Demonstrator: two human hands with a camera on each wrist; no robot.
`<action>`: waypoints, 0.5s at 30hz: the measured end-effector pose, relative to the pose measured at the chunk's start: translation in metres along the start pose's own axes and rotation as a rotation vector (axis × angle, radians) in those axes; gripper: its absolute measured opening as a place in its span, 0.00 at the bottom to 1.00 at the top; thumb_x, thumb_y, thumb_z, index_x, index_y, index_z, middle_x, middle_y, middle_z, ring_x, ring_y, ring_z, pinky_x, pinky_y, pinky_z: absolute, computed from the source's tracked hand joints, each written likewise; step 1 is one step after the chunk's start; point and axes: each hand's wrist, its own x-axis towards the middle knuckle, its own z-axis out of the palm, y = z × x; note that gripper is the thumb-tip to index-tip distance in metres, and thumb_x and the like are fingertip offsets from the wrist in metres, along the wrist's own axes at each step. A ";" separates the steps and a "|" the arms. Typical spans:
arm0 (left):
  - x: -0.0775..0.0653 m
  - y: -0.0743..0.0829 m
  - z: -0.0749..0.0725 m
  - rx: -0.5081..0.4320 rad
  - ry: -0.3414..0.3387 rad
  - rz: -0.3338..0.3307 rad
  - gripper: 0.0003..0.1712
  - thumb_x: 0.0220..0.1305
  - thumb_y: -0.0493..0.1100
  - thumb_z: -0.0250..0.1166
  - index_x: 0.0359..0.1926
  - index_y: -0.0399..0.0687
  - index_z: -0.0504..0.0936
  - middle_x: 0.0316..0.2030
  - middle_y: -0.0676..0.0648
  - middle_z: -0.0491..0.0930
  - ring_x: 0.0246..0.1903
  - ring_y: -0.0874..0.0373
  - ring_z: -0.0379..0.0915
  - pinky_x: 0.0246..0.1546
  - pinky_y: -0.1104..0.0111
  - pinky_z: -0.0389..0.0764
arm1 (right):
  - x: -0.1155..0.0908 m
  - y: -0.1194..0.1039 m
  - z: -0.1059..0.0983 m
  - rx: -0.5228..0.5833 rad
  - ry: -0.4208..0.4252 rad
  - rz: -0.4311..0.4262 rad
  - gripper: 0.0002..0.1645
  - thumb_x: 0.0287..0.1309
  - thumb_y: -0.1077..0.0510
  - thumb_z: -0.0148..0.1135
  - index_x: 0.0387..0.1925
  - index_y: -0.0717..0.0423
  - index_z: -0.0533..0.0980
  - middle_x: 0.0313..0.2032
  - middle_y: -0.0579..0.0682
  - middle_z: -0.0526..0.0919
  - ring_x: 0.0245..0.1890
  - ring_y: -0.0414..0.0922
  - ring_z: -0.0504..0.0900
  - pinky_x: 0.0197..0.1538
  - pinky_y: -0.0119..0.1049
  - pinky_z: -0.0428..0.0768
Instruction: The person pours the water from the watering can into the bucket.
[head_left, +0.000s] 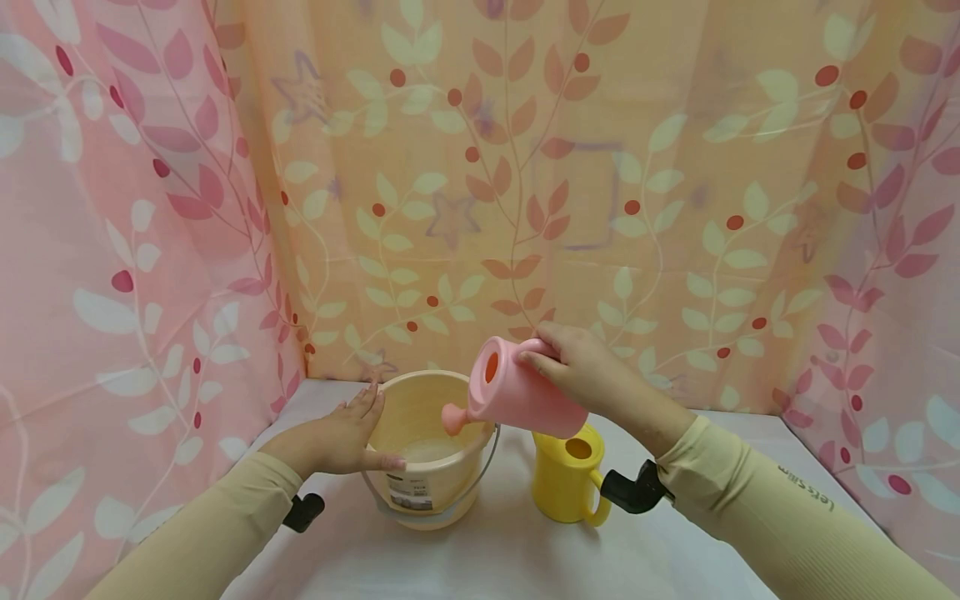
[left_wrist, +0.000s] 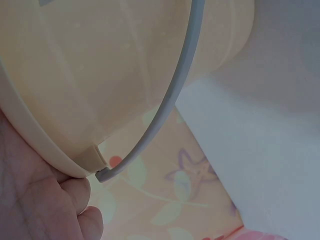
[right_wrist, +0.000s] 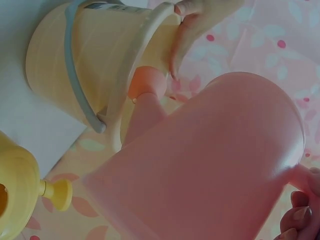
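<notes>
My right hand (head_left: 573, 362) grips the handle of a pink watering can (head_left: 525, 396), its fingers curled round the handle in the right wrist view. The can is held up and tilted left, with its orange-pink sprinkler head (right_wrist: 148, 83) over the mouth of a cream bucket (head_left: 442, 492). A small drop hangs at that head. My left hand (head_left: 337, 437) rests against the bucket's left rim, fingers extended and thumb lying over the front edge. Some water shows in the bottom of the upright bucket. Its grey bail handle (left_wrist: 172, 90) hangs down the front.
A yellow watering can (head_left: 566, 483) stands right of the bucket, partly behind the pink one. White cloth (head_left: 637, 558) covers the table. Patterned curtains (head_left: 525, 167) enclose the back and both sides. A black wrist mount (head_left: 633, 487) overlaps the yellow can's handle side.
</notes>
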 end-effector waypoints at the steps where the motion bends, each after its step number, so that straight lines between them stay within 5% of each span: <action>1: 0.000 0.000 0.000 0.000 -0.001 -0.001 0.68 0.46 0.78 0.53 0.67 0.26 0.43 0.68 0.31 0.34 0.68 0.39 0.33 0.63 0.45 0.45 | 0.000 0.000 0.000 0.001 -0.001 0.001 0.15 0.57 0.47 0.59 0.25 0.52 0.68 0.19 0.47 0.68 0.24 0.44 0.70 0.26 0.32 0.71; 15: -0.001 0.002 -0.002 -0.001 -0.003 -0.002 0.68 0.45 0.78 0.53 0.67 0.25 0.44 0.68 0.30 0.36 0.68 0.39 0.33 0.63 0.45 0.45 | 0.004 -0.002 0.002 0.003 0.000 -0.001 0.15 0.57 0.49 0.59 0.24 0.53 0.69 0.19 0.47 0.68 0.25 0.44 0.70 0.26 0.31 0.70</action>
